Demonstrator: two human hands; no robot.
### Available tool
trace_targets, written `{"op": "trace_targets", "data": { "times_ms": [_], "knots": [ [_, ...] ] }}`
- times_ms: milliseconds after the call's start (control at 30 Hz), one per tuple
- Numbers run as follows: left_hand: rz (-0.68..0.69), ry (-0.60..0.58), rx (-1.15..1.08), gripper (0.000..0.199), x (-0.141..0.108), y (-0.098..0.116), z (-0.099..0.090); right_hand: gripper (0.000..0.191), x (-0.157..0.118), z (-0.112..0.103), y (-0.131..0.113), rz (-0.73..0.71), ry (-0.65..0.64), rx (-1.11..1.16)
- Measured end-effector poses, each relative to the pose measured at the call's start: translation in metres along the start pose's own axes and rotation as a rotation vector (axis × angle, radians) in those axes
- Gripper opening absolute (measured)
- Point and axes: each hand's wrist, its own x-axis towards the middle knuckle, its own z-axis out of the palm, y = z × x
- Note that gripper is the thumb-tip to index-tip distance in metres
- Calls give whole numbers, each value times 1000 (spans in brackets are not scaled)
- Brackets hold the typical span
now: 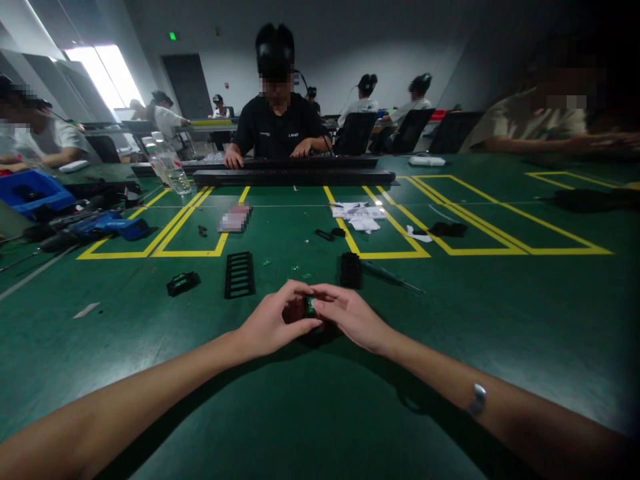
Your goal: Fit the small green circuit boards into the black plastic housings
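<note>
Both hands meet over the green table (210, 373), near its middle, around a small dark part with a green face (311, 307). My left hand (277, 317) curls round it from the left, thumb below and fingers above. From the right, my right hand (353, 317) holds it too, its thumb against the green face. The fingers hide most of the part. Beyond the hands lie a black slotted frame (239, 275), a black block-like part (351, 270) and several tiny green pieces (296, 269). A black and green part (183, 284) rests to the left.
A screwdriver (390, 275) lies right of the black block. Crumpled white papers (361, 215), a pinkish packet (235, 218) and long black bars (295, 177) are farther back. Blue power tools (120, 225) and bottles (173, 167) stand or lie left. A person (280, 127) sits opposite.
</note>
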Motion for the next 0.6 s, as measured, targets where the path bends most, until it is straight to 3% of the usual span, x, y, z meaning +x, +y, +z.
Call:
{"op": "trace_targets", "data": {
  "times_ms": [333, 600],
  "knots": [
    [79, 41, 101, 28, -1, 3, -1, 32, 1, 0, -3, 25, 13, -50],
    [0, 7, -35, 27, 1, 0, -1, 29, -1, 4, -9, -3, -11, -112]
  ]
}}
